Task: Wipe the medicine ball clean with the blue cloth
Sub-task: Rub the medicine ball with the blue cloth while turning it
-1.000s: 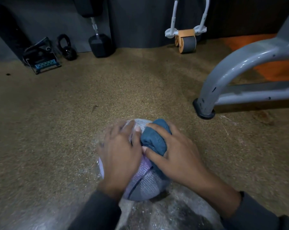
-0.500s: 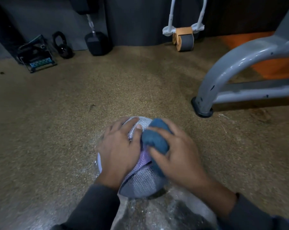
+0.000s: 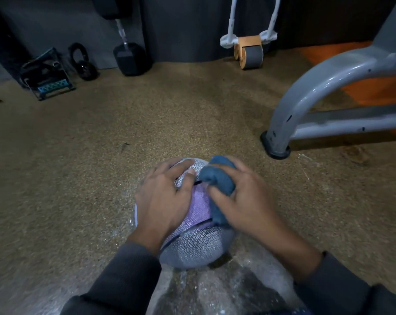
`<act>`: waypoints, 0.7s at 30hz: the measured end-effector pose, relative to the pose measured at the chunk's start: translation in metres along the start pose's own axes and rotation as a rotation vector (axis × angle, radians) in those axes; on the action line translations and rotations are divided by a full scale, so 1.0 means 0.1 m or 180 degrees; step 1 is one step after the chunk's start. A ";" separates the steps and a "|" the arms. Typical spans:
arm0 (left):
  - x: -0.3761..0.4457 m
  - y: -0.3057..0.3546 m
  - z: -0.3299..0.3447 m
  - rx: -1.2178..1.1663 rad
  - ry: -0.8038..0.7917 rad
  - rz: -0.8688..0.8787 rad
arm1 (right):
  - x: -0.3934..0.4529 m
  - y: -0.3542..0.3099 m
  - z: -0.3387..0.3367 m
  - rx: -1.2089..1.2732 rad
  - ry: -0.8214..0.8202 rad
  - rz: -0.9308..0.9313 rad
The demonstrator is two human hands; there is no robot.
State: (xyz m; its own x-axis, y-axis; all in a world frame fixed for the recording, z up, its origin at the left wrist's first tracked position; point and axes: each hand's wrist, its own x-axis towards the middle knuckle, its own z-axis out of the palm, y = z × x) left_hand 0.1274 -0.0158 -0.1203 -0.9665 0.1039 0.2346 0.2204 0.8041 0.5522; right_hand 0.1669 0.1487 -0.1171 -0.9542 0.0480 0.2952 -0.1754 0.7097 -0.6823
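Shifted upward, right hand (image 3: 244, 201) bunches one blue cloth (image 3: 217, 180) — left hand (image 3: 162, 196) fingers spread on one medicine ball (image 3: 197, 244).

Blue cloth (image 3: 217, 178), lilac-and-grey patterned medicine ball (image 3: 197, 242), speckled tan floor (image 3: 101, 155)

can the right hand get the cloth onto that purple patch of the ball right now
Probably yes. The right hand already presses the blue cloth beside the purple patch, which lies bare between it and the left hand.

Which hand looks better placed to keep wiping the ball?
The right hand: it grips the bunched blue cloth against the medicine ball. The left hand only rests spread on the ball, probably steadying it.
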 end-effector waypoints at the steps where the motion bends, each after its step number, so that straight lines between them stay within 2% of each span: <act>1: 0.01 -0.01 0.00 0.0039 0.0014 -0.0019 | 0.03 0.07 -0.02 0.0079 0.0077 0.0110; 4: 0.04 -0.06 -0.01 0.0000 0.0009 -0.0120 | -0.17 0.14 -0.03 0.0028 0.0080 0.0205; 7: 0.07 -0.12 -0.03 -0.0278 0.0026 -0.0121 | -0.50 -0.04 0.02 -0.0168 0.0019 -0.0160; 9: 0.08 -0.15 -0.05 -0.0400 -0.0007 -0.0077 | -0.44 -0.08 0.04 -0.0245 -0.0024 -0.0369; 13: 0.10 -0.18 -0.06 -0.0381 -0.0049 -0.0046 | 0.02 0.10 0.07 0.0216 0.0065 0.0206; 15: 0.12 -0.17 -0.05 -0.0369 -0.0050 -0.0063 | 0.00 0.11 0.07 0.0153 0.0084 0.0291; 19: 0.13 -0.15 -0.07 -0.0410 -0.0119 0.0028 | -0.37 -0.10 0.09 -0.0150 -0.0019 -0.0172; 21: 0.13 -0.15 -0.07 -0.0384 -0.0191 0.0087 | -0.23 -0.13 0.10 -0.0228 0.0030 -0.0216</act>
State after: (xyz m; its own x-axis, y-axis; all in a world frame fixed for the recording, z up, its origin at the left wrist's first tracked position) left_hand 0.1128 -0.0302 -0.1199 -0.9653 0.1625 0.2044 0.2574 0.7247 0.6392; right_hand 0.1888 0.1312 -0.1222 -0.9384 0.0045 0.3456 -0.2214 0.7599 -0.6111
